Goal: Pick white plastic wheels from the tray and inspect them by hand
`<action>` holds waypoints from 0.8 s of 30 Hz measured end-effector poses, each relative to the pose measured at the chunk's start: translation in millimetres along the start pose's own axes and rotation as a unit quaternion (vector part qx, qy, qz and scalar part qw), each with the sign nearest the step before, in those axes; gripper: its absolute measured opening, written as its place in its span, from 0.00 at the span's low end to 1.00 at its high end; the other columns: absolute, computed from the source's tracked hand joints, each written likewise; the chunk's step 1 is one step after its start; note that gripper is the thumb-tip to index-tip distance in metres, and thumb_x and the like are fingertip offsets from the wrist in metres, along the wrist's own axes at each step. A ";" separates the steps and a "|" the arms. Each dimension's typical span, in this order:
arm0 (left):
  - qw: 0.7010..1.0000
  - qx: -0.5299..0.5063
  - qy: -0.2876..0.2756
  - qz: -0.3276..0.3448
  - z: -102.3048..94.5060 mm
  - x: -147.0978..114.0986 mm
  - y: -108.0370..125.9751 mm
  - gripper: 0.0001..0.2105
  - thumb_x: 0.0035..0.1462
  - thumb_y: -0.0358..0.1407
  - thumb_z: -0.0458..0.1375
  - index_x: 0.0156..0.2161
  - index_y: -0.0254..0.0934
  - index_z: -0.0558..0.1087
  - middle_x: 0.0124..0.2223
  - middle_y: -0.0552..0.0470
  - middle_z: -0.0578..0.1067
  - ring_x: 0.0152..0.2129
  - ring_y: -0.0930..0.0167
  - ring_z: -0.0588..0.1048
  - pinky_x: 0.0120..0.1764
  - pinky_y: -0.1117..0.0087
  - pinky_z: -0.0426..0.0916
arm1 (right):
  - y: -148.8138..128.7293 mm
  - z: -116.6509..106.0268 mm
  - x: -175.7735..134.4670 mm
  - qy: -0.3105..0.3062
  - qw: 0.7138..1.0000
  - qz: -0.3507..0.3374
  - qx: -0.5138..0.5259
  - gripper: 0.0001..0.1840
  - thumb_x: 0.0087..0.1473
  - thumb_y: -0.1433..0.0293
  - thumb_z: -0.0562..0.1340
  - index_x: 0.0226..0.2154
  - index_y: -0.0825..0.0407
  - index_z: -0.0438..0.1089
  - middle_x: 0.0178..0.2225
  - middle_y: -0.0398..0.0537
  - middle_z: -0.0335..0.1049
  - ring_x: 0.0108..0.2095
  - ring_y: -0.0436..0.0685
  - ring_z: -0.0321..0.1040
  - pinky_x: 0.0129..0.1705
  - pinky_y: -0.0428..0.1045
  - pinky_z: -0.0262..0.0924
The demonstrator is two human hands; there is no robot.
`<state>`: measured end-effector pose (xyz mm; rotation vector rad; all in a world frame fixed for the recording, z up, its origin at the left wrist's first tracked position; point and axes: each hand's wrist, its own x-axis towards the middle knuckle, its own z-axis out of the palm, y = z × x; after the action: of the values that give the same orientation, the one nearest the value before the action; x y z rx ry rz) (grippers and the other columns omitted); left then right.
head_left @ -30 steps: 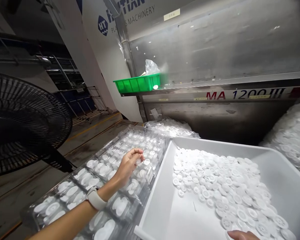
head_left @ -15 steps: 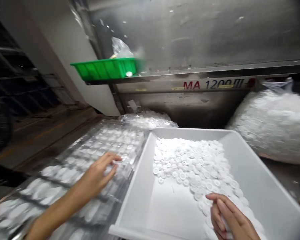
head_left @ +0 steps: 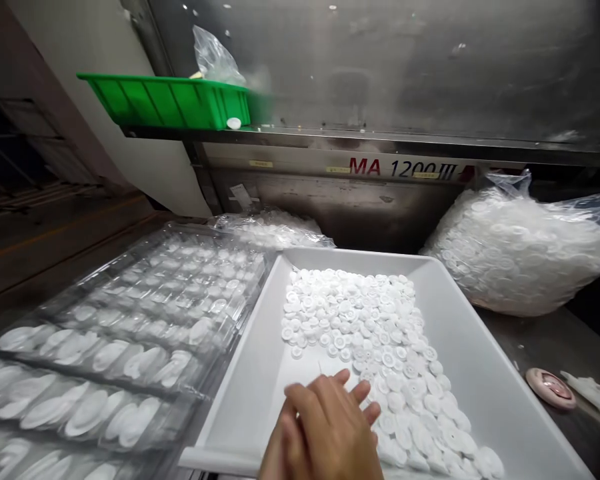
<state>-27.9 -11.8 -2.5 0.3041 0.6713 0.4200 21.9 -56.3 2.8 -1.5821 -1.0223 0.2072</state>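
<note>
My two hands meet over the near part of a pale grey bin. My right hand (head_left: pixel 333 420) lies on top, back up, its fingers curled over my left hand (head_left: pixel 366 401). The left fingertips stick out on the right side, close together and bent. Both hands look closed on each other; whatever sits between the palms is hidden. Just beyond and to the right spreads a heap of small white plastic discs (head_left: pixel 360 313), each with a ring on its face. They cover the back and right of the bin (head_left: pixel 480 347); its front-left floor shows bare.
Clear plastic trays (head_left: pixel 175 360) with rows of white discs stand left of the bin. Bags of white pieces lie behind (head_left: pixel 275 230) and at right (head_left: pixel 510 260). A green basket (head_left: pixel 165 103) rests on the machine ledge. A pink round object (head_left: pixel 550 388) lies at the right.
My left hand has come right from above the clear trays to the bin. My right hand has moved left, and the two now touch. The view has turned slightly to the right.
</note>
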 end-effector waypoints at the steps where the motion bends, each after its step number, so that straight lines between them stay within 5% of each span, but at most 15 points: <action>1: 1.000 -0.012 0.010 0.005 5.9 4.4 0.1 0.19 0.54 0.42 0.52 0.49 0.37 0.70 0.46 0.42 0.75 0.51 0.58 0.68 0.52 0.57 0.60 | 1.2 6.9 1.3 -0.011 0.999 -0.024 -0.028 0.21 0.59 0.56 0.50 0.40 0.48 0.72 0.29 0.51 0.66 0.31 0.61 0.60 0.37 0.57 0.52; 5: 0.998 -0.040 0.056 -0.009 15.9 8.6 9.3 0.24 0.53 0.36 0.53 0.56 0.33 0.62 0.47 0.42 0.75 0.50 0.60 0.69 0.52 0.59 0.61 | 14.3 -0.2 6.5 -0.023 0.993 -0.079 -0.083 0.28 0.56 0.49 0.49 0.52 0.46 0.63 0.42 0.52 0.68 0.41 0.64 0.62 0.45 0.60 0.48; 9: 0.994 -0.075 0.072 -0.015 20.6 6.5 15.9 0.24 0.55 0.33 0.51 0.58 0.34 0.58 0.50 0.43 0.74 0.48 0.64 0.71 0.51 0.63 0.64 | 22.6 -28.8 8.8 -0.043 0.984 -0.094 -0.143 0.24 0.58 0.53 0.49 0.54 0.44 0.59 0.50 0.53 0.61 0.50 0.64 0.57 0.47 0.58 0.48; 16: 0.992 -0.117 0.038 -0.028 22.7 7.9 12.6 0.22 0.56 0.35 0.50 0.56 0.34 0.60 0.54 0.43 0.70 0.47 0.61 0.72 0.50 0.63 0.64 | 23.5 -33.2 12.5 -0.079 0.976 -0.140 -0.149 0.06 0.54 0.73 0.59 0.33 0.46 0.69 0.40 0.47 0.66 0.37 0.59 0.61 0.35 0.54 0.51; 24: 0.989 -0.146 0.001 -0.029 26.9 1.7 19.5 0.23 0.59 0.35 0.45 0.59 0.29 0.52 0.52 0.36 0.71 0.45 0.64 0.73 0.47 0.65 0.64 | 40.8 -44.7 12.0 -0.049 0.987 -0.070 -0.136 0.04 0.56 0.72 0.57 0.31 0.50 0.65 0.31 0.47 0.57 0.31 0.55 0.59 0.32 0.51 0.58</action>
<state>-14.5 2.5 24.4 0.0076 0.6093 0.4570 77.4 -77.3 -14.5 -1.7496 -1.2762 0.0489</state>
